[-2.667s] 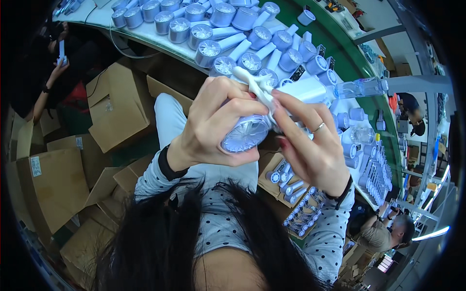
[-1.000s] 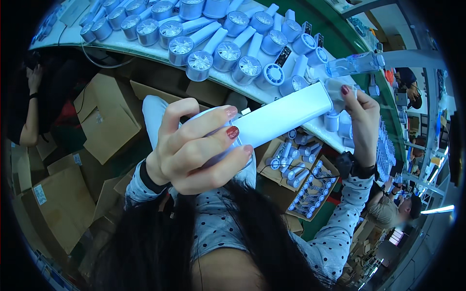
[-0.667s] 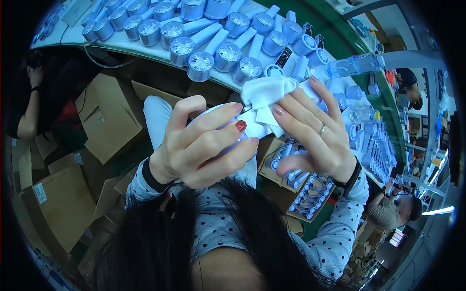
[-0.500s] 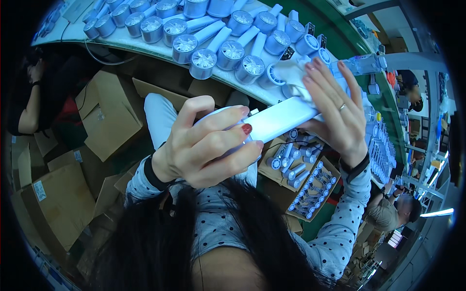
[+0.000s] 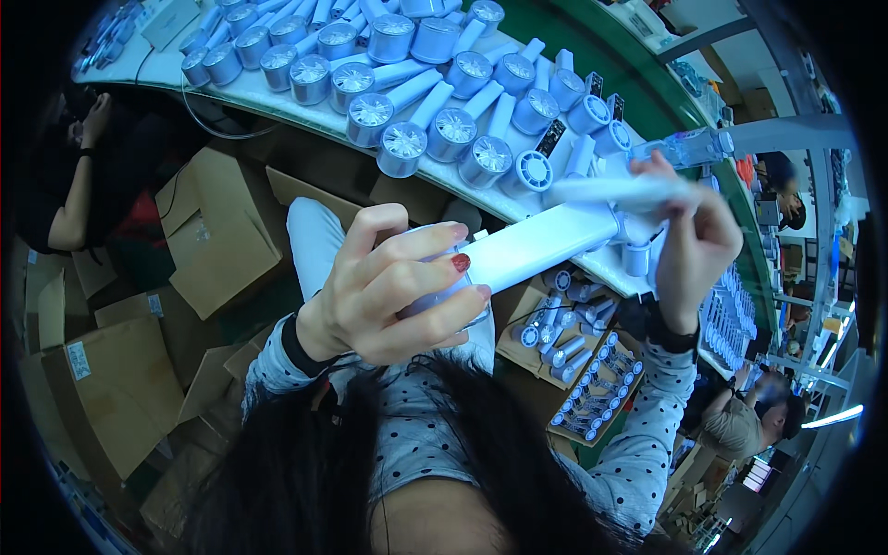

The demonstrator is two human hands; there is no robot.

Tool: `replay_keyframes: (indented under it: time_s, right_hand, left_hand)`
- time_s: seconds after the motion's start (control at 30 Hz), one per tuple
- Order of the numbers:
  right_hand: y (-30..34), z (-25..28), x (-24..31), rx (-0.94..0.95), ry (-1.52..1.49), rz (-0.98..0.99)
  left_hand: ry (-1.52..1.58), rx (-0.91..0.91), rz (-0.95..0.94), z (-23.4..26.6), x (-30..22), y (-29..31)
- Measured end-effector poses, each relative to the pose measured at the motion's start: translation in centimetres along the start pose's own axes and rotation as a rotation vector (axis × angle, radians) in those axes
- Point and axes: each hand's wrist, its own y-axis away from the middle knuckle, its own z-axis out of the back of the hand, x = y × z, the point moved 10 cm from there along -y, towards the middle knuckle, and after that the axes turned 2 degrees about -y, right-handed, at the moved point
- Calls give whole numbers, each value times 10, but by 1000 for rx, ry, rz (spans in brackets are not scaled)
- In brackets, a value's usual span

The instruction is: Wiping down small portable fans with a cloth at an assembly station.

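Observation:
My left hand (image 5: 393, 291) is wrapped round the head of a white handheld fan (image 5: 541, 245), whose long flat handle points up and right. The fan's head is mostly hidden by my fingers. Over the handle's far end, my right hand (image 5: 701, 248) pinches a white cloth (image 5: 610, 191), smeared by motion. Whether the cloth touches the handle I cannot tell. Just beyond, on the table (image 5: 310, 116), stand rows of similar fans (image 5: 402, 148) with clear round heads and bladed centres.
Below the table edge at right are open cartons of fans (image 5: 597, 388). Large cardboard boxes (image 5: 125, 398) fill the floor at left. A clear plastic bottle (image 5: 689, 146) lies at the table's right. Other people sit at far left (image 5: 74, 199) and far right (image 5: 740, 425).
My right hand has swung right and drawn back from the handle, closing on the cloth, which now stretches across the handle's far end. My left hand keeps its hold on the fan.

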Motion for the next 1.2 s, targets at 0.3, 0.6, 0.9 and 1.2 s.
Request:
replay_keyframes:
  time_s: [0.3, 0.6, 0.9, 1.2]
  right_hand:
    - [40, -125, 90, 726, 285, 588]
    - [2, -188, 145, 804, -45, 860]
    - [-66, -257, 161, 834, -189, 865]
    - [-229, -295, -65, 463, -624, -480]
  left_hand:
    - [39, 34, 88, 14, 18, 5]
    - [90, -62, 299, 81, 41, 11]
    - [198, -238, 506, 156, 112, 40]
    - [823, -858, 1285, 194, 270, 167]
